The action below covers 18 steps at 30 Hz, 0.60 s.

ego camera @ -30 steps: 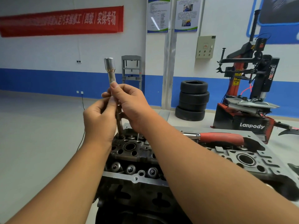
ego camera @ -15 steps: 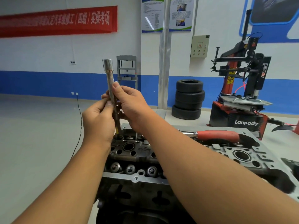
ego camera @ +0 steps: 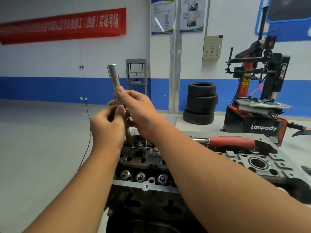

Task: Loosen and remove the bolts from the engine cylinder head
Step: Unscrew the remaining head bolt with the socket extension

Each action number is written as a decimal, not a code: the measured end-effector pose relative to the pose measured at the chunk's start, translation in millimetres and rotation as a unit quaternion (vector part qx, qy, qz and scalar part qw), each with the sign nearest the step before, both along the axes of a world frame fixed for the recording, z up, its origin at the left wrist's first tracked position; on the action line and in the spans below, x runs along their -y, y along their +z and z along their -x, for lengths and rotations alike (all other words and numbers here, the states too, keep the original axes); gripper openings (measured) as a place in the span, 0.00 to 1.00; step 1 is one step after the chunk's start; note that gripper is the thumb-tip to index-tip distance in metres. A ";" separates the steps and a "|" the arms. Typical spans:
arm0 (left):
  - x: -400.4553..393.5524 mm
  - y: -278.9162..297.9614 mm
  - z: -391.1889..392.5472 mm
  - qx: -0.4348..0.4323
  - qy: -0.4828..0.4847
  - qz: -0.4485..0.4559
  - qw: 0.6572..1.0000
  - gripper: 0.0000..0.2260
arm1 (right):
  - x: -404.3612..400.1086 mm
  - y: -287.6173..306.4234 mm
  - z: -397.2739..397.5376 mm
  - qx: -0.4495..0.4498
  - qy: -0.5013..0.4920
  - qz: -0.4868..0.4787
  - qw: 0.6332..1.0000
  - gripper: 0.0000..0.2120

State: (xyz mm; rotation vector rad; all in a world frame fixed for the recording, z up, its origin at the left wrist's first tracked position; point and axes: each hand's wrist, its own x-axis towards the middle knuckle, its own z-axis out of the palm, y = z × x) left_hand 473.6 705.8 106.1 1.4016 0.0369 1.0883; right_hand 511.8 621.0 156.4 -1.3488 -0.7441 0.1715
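The dark engine cylinder head point(ego camera: 146, 162) sits in front of me with valve springs along its near edge. A long chrome socket extension point(ego camera: 114, 79) stands upright over the head's far left corner, and a darker bolt shank point(ego camera: 127, 130) runs down from it into a hole there. My left hand point(ego camera: 107, 130) grips the tool from the left, thumb against the shaft. My right hand point(ego camera: 139, 111) pinches the shaft from the right, forefinger pointing up along it. Where tool and bolt join is hidden by my fingers.
A red-handled ratchet wrench point(ego camera: 230, 142) lies across the grey cylinder block deck point(ego camera: 262, 165) on the right. Behind stand stacked tyres point(ego camera: 201, 103), a red and black tyre changer point(ego camera: 259, 101) and a grey press frame point(ego camera: 136, 73). A black cable point(ego camera: 87, 132) trails over the floor.
Both hands keep their hold on the upright extension. The tool has hardly moved; the head camera has shifted a little, so the background slid sideways.
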 end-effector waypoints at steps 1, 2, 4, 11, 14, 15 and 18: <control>-1.0 -0.6 0.1 0.006 0.007 -0.007 1.000 0.07 | -0.1 -0.9 -0.2 0.007 0.001 -0.003 1.000 0.14; -1.8 -1.1 0.3 0.011 0.014 -0.015 1.000 0.07 | -0.2 -1.4 -0.1 0.015 0.003 -0.004 1.000 0.12; -1.9 -1.1 0.6 0.016 0.007 -0.005 1.000 0.04 | -0.6 -1.5 0.3 0.022 0.011 -0.006 1.000 0.11; 1.7 1.4 1.4 -0.006 -0.015 0.020 1.000 0.08 | 0.2 0.6 -0.3 0.003 0.000 0.002 1.000 0.17; 1.2 0.5 3.8 0.009 0.015 -0.008 1.000 0.06 | 0.1 -2.1 -1.1 0.015 0.001 -0.004 1.000 0.13; 1.0 0.7 4.0 0.010 0.017 -0.007 1.000 0.05 | -0.5 -2.6 -0.6 0.015 0.004 -0.006 1.000 0.11; 1.9 2.8 4.5 0.008 -0.024 0.024 0.999 0.04 | -1.4 -1.4 1.3 0.018 0.012 -0.009 1.000 0.11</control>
